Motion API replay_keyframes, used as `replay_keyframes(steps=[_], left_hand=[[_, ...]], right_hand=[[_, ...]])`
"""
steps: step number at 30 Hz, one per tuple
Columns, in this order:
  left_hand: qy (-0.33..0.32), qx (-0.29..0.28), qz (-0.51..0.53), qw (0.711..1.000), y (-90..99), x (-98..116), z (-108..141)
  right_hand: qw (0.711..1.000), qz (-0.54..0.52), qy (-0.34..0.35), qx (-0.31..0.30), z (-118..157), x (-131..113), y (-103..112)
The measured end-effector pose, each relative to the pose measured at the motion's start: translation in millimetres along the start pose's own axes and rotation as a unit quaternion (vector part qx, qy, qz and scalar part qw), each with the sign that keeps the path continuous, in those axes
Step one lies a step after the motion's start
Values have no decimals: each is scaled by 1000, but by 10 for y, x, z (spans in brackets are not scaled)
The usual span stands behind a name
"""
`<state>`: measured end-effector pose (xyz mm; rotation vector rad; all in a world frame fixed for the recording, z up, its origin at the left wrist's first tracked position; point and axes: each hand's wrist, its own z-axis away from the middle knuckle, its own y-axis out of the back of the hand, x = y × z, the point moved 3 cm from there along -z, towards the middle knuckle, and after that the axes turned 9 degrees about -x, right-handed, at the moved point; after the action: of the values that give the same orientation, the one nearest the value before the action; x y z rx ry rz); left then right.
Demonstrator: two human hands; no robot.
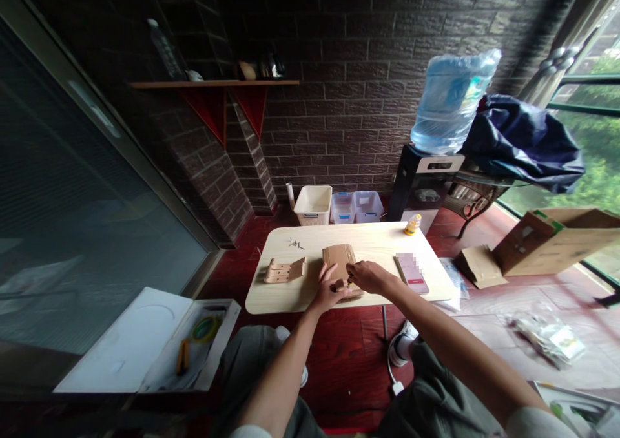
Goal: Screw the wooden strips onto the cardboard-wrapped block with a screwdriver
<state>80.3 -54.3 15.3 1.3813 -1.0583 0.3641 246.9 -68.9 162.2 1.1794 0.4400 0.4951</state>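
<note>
A flat brown wooden board [340, 255] lies on the pale table [378, 238] in front of me. My left hand [330, 289] rests at the board's near end, steadying a small wooden piece [341, 283] between thumb and fingers. Closed around a small screwdriver [349, 281], my right hand [367, 276] works from the right; the tool's tip points down at the wood and is partly hidden. To the left sits a wooden bracket-like part [285, 271] with holes. Several small screws [295, 243] are scattered behind it.
A phone [411, 272] and a yellow-capped bottle [413, 225] are on the table's right side. An open white case [194, 347] with tools stands at lower left. Bins [314, 205] and a water dispenser [421, 186] line the wall. A cardboard box [547, 244] is at right.
</note>
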Motion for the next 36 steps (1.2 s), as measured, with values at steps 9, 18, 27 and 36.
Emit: replay_keyframes(steps=[9, 18, 27, 36], left_hand=[[1, -8, -15, 1000, 18, 43, 5], [2, -5, 8, 1000, 17, 43, -1], [4, -17, -3, 1000, 7, 15, 3], [3, -20, 12, 1000, 6, -3, -5]], right_hand=[[1000, 25, -10, 2, 0, -30, -20], [1000, 0, 10, 15, 11, -18, 23], [1000, 2, -21, -1, -60, 22, -32], [1000, -16, 14, 6, -8, 6, 39]])
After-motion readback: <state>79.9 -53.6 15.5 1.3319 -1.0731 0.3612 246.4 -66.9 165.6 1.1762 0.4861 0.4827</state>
